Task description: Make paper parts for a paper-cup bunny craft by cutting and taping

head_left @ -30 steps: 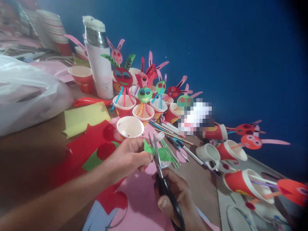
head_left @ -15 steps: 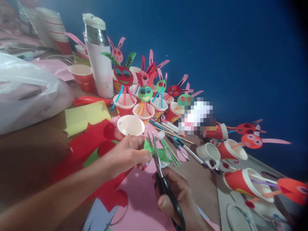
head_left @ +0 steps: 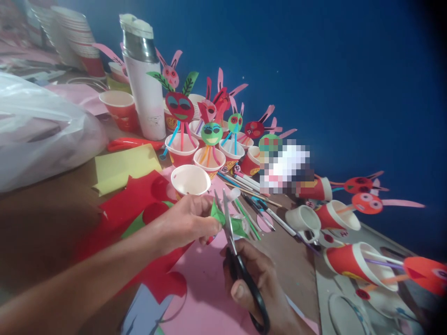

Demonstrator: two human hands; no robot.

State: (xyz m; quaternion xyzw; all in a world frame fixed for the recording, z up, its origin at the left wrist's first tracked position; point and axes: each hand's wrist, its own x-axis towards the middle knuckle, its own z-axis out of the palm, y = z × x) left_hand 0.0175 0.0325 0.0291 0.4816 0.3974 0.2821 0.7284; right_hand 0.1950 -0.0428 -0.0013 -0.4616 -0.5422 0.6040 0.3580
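Between the thumb and fingers of my left hand [head_left: 192, 221] is the left end of a small green paper piece [head_left: 239, 226]. My right hand [head_left: 256, 279] grips black-handled scissors [head_left: 249, 284] from below. Their metal blades point up and away, slightly parted, and cross the middle of the green paper. Pink paper [head_left: 202, 284] lies under both hands. Red paper [head_left: 139, 190] with round cutouts spreads below and beyond my left forearm. An open white-rimmed paper cup [head_left: 190, 181] stands just past my left hand.
Paper cups with paper-faced figures [head_left: 180, 108] stand along the blue wall, near a white flask [head_left: 145, 97]. Pens and sticks [head_left: 275, 218] lie right of centre. A white mug [head_left: 303, 223] and tipped cups [head_left: 344, 265] are at right; a plastic bag [head_left: 45, 135] is at left.
The right part of the green paper has tilted and folded downward at the blades. Both hands keep nearly the same places, and the view has shifted slightly.
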